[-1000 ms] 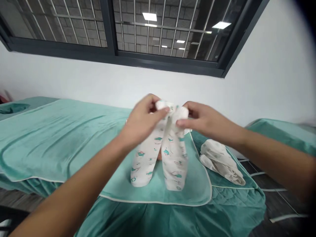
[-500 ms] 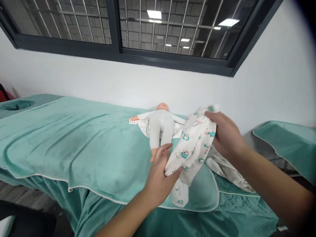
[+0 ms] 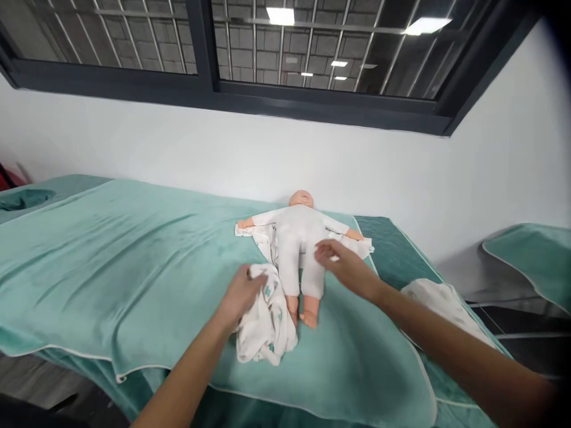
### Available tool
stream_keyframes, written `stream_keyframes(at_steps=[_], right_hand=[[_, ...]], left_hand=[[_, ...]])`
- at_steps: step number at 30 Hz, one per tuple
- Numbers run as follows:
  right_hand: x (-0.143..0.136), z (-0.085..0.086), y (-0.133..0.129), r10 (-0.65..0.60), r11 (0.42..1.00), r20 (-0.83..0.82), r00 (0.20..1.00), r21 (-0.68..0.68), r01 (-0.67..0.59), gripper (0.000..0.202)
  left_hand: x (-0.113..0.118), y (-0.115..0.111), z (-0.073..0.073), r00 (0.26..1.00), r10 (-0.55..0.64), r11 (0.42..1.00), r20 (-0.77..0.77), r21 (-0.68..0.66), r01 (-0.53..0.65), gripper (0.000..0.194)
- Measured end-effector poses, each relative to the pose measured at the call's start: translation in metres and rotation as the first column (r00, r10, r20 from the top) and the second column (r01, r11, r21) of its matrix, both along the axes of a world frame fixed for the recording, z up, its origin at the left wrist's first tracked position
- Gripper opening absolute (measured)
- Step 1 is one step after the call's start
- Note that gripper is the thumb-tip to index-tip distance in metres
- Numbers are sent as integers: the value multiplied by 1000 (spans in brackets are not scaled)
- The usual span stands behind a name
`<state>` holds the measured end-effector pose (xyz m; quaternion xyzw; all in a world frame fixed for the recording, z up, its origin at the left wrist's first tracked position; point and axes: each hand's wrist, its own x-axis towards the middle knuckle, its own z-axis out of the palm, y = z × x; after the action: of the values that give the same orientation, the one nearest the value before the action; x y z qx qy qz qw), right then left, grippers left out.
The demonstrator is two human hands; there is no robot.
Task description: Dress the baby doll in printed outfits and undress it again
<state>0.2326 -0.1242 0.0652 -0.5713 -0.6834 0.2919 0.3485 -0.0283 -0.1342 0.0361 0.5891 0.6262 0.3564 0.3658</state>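
A baby doll (image 3: 301, 223) in a white bodysuit lies on its back with arms spread, feet towards me. Under its arms and back is a printed baby top (image 3: 266, 239), laid open. My left hand (image 3: 243, 294) is closed on bunched white baby pants (image 3: 266, 333) with a teal print, beside the doll's lower leg on the left. Over the doll's other thigh hovers my right hand (image 3: 341, 261), its fingers curved and apart with nothing in them; whether it touches the leg I cannot tell.
A light green blanket (image 3: 147, 267) covers the bed. Crumpled pale cloth (image 3: 446, 306) lies at the right edge of the bed. Behind the bed rises a white wall (image 3: 178, 148) under a barred window (image 3: 285, 53). Another green-covered surface (image 3: 535, 255) stands at far right.
The pants went from being held up between both hands to lying bunched left of the doll's legs, under my left hand. My right hand let go and moved left towards the doll.
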Motion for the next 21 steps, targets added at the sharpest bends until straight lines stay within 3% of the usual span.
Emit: stream_keyframes(at_steps=[2,4,5,7,10,13,16,21], right_hand=[[12,-4,56,-138,980,-20,990,145,139,45],[23,-10,110,-238,956,-2,971,176,235,62],[28,-13,134,-275,951,35,961,154,267,69],[37,-18,177,-299,954,100,949,18,299,81],[45,-25,225,-269,942,142,953,-169,291,95],[47,-31,256,-251,937,150,956,-212,279,99],[45,-33,269,-226,939,148,963,-231,256,96],[39,-16,271,-190,961,164,968,-169,217,85]], left_hand=[[-1,26,-4,996,-68,993,-57,87,73,40],[3,48,0,997,-73,983,-35,168,78,44],[7,57,4,995,-98,986,3,138,97,46],[18,74,9,977,-179,982,113,-41,184,53],[40,92,5,907,-249,914,340,-228,337,69],[60,104,-7,797,-212,885,565,-235,402,83],[70,110,-12,711,-184,876,679,-216,432,84],[58,115,12,653,-221,842,724,-196,503,79]])
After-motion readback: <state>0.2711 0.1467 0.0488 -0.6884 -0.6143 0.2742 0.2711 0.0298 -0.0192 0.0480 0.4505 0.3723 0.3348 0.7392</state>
